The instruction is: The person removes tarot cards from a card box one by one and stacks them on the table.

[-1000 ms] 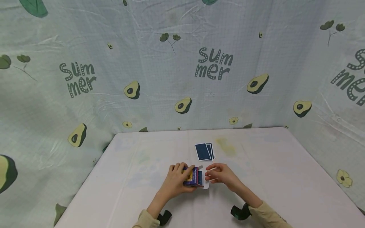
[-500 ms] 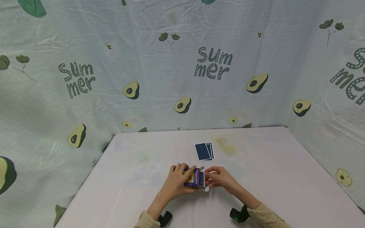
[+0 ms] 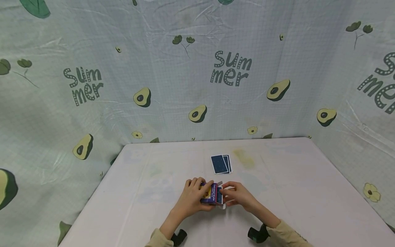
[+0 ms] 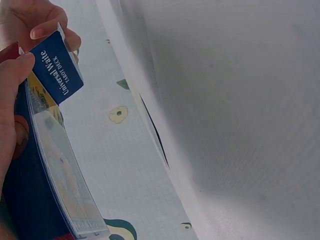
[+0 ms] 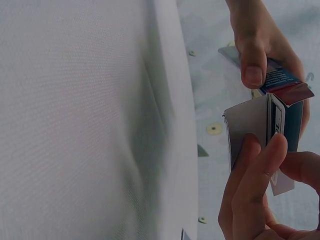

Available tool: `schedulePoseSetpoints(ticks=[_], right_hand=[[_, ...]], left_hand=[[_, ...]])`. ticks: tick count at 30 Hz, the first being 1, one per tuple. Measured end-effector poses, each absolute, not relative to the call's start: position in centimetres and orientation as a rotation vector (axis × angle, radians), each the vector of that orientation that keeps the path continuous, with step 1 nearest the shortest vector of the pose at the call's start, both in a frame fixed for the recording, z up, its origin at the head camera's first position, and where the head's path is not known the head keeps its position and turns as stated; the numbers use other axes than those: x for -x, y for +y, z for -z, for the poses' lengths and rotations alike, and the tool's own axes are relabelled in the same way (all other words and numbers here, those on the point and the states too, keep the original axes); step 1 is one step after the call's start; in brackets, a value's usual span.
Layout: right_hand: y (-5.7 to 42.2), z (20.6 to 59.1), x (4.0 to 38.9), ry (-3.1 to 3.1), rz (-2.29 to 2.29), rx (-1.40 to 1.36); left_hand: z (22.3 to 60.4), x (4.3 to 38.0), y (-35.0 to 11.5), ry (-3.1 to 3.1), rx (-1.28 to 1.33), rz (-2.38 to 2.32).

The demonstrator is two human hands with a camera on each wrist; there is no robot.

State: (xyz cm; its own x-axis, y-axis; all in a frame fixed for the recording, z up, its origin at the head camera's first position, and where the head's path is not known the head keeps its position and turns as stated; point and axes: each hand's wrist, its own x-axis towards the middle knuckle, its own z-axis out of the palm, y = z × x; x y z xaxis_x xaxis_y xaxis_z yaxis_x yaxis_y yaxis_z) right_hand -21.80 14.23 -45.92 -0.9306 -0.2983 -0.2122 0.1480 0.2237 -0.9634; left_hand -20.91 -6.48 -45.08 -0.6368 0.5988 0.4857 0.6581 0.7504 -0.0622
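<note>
My left hand (image 3: pixel 195 196) grips a blue and yellow tarot card box (image 3: pixel 210 193), thumb on one face and fingers around the other side. Its end stands open toward the right, with the flap lettered "Universal Waite Tarot Deck" (image 4: pixel 57 70) folded out. Blue-backed tarot cards (image 3: pixel 219 195) stick out of that end. My right hand (image 3: pixel 240 197) is at the opening, its curled fingertips (image 5: pixel 275 145) pinching the protruding cards near the white inside of a flap (image 5: pixel 247 122). How many cards lie between the fingers is hidden.
A few overlapping blue-backed cards (image 3: pixel 220 164) lie face down on the white-covered table (image 3: pixel 166 171), beyond the box. Behind and beside the table hangs a cloth (image 3: pixel 172 79) printed with avocados. Both wrists carry black camera mounts (image 3: pixel 258 234).
My right hand has come left to the box's end and now takes hold of the cards. The box has shifted slightly right and toward me in my left hand.
</note>
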Motion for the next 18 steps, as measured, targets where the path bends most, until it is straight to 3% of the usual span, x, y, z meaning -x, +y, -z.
schedulePoseSetpoints(ticks=[18], right_hand=[[14.3,45.62,21.73,2.187,1.728,0.113]], left_hand=[[45.09,20.93,-6.45,-2.462,0.956,0.168]])
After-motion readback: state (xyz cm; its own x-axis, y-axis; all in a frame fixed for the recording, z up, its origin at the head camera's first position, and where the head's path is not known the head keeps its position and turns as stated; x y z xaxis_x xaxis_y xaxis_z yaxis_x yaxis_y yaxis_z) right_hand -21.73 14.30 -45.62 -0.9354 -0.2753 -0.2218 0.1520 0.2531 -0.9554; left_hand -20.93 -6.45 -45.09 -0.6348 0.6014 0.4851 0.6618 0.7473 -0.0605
